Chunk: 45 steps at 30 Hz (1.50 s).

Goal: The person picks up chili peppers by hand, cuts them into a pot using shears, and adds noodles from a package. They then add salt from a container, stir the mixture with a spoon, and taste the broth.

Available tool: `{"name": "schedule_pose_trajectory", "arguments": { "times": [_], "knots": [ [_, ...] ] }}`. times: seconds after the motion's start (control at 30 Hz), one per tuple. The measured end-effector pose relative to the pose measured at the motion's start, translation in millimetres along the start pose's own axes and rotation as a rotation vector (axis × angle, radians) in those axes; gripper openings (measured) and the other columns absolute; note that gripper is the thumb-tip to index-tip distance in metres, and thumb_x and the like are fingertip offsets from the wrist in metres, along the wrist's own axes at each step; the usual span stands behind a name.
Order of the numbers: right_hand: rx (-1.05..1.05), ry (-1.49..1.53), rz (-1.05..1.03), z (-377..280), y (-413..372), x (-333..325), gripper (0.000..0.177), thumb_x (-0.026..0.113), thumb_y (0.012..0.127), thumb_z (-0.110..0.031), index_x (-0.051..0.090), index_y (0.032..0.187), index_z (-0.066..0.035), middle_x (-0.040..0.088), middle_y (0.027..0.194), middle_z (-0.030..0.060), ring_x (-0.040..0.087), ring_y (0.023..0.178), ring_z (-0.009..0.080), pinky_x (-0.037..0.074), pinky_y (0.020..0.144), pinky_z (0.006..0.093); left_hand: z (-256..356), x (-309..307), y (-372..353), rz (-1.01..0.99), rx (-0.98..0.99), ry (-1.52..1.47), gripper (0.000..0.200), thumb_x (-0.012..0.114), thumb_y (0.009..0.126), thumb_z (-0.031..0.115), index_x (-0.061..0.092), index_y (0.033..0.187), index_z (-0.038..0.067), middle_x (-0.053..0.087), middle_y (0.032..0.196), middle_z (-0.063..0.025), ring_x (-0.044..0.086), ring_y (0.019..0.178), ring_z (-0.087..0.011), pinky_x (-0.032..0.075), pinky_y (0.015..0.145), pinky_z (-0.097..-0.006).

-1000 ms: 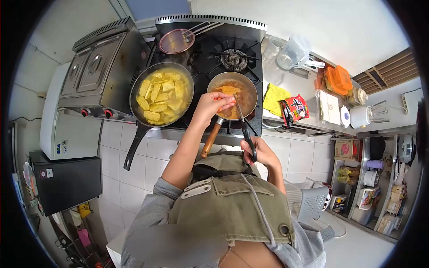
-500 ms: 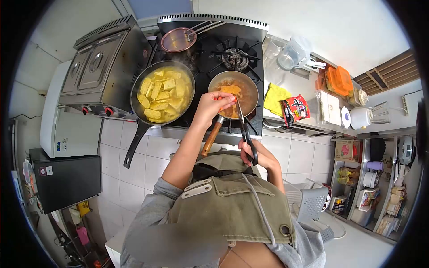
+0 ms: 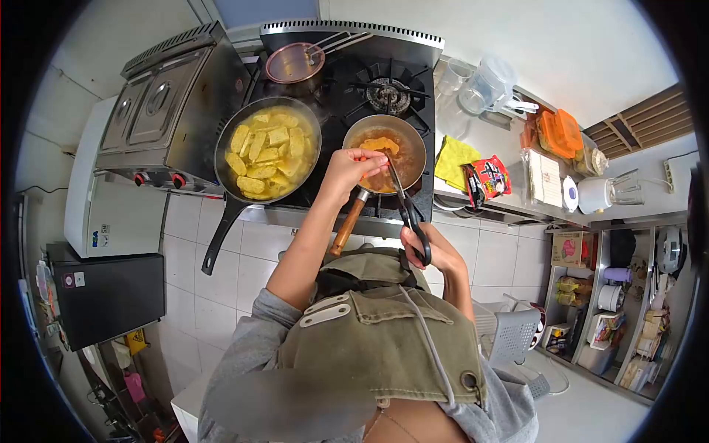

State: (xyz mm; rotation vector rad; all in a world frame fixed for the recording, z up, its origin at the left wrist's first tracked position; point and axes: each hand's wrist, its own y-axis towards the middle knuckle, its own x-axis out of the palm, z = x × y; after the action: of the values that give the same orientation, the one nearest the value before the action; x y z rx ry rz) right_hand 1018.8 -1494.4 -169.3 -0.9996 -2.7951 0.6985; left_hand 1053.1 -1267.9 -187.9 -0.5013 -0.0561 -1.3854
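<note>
My left hand [image 3: 356, 171] is over the near side of a small pot [image 3: 422, 151] of reddish-brown broth. Its fingertips are pinched together, and what is in them is too small and covered to name. My right hand [image 3: 434, 247] is wrapped round the handles of black-handled scissors [image 3: 416, 232], whose blades point up to the left fingertips. An orange lump of food [image 3: 381, 145] lies in the broth just beyond my fingers. The pot's wooden handle [image 3: 347, 230] sticks out toward me, below my left wrist.
Left on the stove, a large black frying pan [image 3: 220, 238] holds several yellow pieces in bubbling liquid. Behind it sits a small lidded pot [image 3: 295, 65]. On the right counter lie a yellow cloth [image 3: 456, 160], a red noodle packet [image 3: 489, 177] and a clear pitcher [image 3: 487, 85].
The left fingertips and scissor tips have shifted slightly, still meeting over the pot. My right hand has moved a little to the right. A red-orange bit seen at the left fingertips now barely shows.
</note>
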Motion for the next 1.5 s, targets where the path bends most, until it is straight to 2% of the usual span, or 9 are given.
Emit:
{"name": "schedule_pose_trajectory", "arguments": {
  "times": [0.17,0.23,0.5,0.97,1.23,1.37,1.4,1.5],
  "knots": [
    [0.043,-0.005,0.014,-0.4,4.5,5.2,0.061,0.047,0.083,-0.064,0.043,0.059,-0.008,0.046,0.043,0.003,0.046,0.037,0.0102,0.034,0.036,0.0238,-4.7,-2.8,4.9,0.015,0.004,-0.014,0.022,0.066,0.082,0.009,0.063,0.096,-0.007,0.066,0.09,-0.0126,0.066,0.082,-0.0164,0.051,0.074,-0.021],
    [-0.001,0.145,0.018,5.9,6.8,8.1,0.061,0.045,0.082,-0.066,0.043,0.063,-0.008,0.047,0.045,0.0036,0.046,0.038,0.0104,0.034,0.037,0.024,-5.2,-1.5,3.8,0.028,0.009,-0.012,0.022,0.066,0.082,0.009,0.062,0.096,-0.007,0.066,0.091,-0.0124,0.065,0.083,-0.0165,0.051,0.075,-0.0213],
    [-0.004,0.013,-0.018,8.8,6.0,8.4,0.064,0.044,0.081,-0.069,0.043,0.068,-0.007,0.049,0.049,0.0029,0.047,0.041,0.0102,0.037,0.039,0.0241,-5.4,-0.5,3.5,0.063,0.014,-0.036,0.022,0.064,0.083,0.008,0.062,0.098,-0.007,0.066,0.092,-0.0131,0.065,0.086,-0.0175,0.051,0.079,-0.0235],
    [0.012,-0.039,0.0,3.2,11.1,5.6,0.063,0.045,0.081,-0.068,0.042,0.061,-0.009,0.046,0.045,0.0017,0.047,0.04,0.0094,0.036,0.038,0.0243,-7.1,-3.6,7.3,0.034,0.012,-0.015,0.021,0.065,0.081,0.007,0.063,0.095,-0.008,0.066,0.09,-0.0146,0.066,0.083,-0.0177,0.052,0.076,-0.0227],
    [0.062,0.018,0.01,2.5,12.0,2.3,0.051,0.055,0.085,-0.053,0.043,0.066,-0.007,0.048,0.045,0.0037,0.045,0.036,0.0098,0.035,0.036,0.0228,-7.1,-5.0,9.2,0.021,0.001,-0.017,0.022,0.066,0.081,0.008,0.063,0.095,-0.009,0.066,0.09,-0.0143,0.066,0.083,-0.0177,0.052,0.077,-0.0227],
    [0.011,0.114,-0.004,15.8,15.1,3.7,0.06,0.048,0.082,-0.065,0.043,0.069,-0.006,0.049,0.047,0.0038,0.048,0.039,0.0103,0.037,0.038,0.0234,-10.5,-5.0,11.3,0.039,0.013,-0.064,0.022,0.066,0.081,0.009,0.063,0.096,-0.008,0.065,0.091,-0.0135,0.065,0.085,-0.0174,0.052,0.078,-0.0227],
    [0.016,0.043,-0.034,14.6,14.5,1.7,0.064,0.045,0.08,-0.07,0.043,0.069,-0.006,0.049,0.048,0.0036,0.049,0.041,0.0102,0.038,0.039,0.0237,-10.4,-5.5,11.0,0.042,0.022,-0.082,0.022,0.066,0.081,0.009,0.062,0.096,-0.007,0.065,0.091,-0.0133,0.065,0.086,-0.0172,0.051,0.078,-0.0227],
    [-0.003,0.04,-0.046,12.9,12.7,4.2,0.063,0.045,0.08,-0.069,0.043,0.069,-0.007,0.048,0.048,0.0031,0.049,0.042,0.0098,0.038,0.04,0.0235,-7.6,-4.4,9.3,0.034,0.017,-0.068,0.022,0.066,0.082,0.008,0.062,0.096,-0.007,0.065,0.091,-0.013,0.065,0.085,-0.0172,0.052,0.078,-0.0225]
  ]
}}
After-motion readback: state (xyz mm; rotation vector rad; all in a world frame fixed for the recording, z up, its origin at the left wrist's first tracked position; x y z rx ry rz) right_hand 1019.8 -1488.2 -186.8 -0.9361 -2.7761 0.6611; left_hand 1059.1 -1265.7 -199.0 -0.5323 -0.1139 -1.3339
